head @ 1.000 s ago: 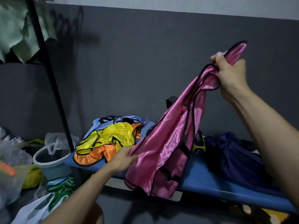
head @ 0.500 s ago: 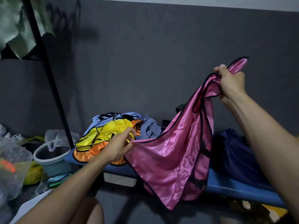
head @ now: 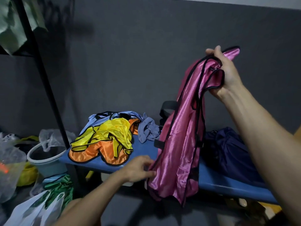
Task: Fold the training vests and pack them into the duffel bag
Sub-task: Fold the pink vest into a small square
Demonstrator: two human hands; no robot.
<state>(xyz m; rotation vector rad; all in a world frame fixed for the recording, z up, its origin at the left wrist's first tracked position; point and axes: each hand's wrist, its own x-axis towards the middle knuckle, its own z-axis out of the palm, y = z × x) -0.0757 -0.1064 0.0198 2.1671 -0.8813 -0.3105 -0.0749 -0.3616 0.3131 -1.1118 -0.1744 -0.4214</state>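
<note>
A dark grey wall backs a low blue bench [head: 143, 149] that runs from centre to lower right. On its right end slumps a navy duffel bag [head: 228, 152]; whether it is open, and what lies inside, cannot be told. On the left end lies a heap of training vests: a yellow vest [head: 114, 132] on top of an orange vest [head: 91, 155], with a pale blue vest [head: 101, 119] behind them and a crumpled grey-blue cloth [head: 149, 129] just beside.

The right hand [head: 228, 72] is raised, fingers curled tight round the bunched top of a pink vest [head: 179, 152], which hangs down in front of the bench with its black-trimmed hem below the seat edge. The left hand [head: 138, 168] is low, pinching the vest's left edge between thumb and fingers.

Left of the bench a pale bucket [head: 47, 163] stands on the floor with a clear plastic bag [head: 48, 139] draped over its rim; its inside is dark. A black pole [head: 44, 74] rises beside it. No writing can be read anywhere
</note>
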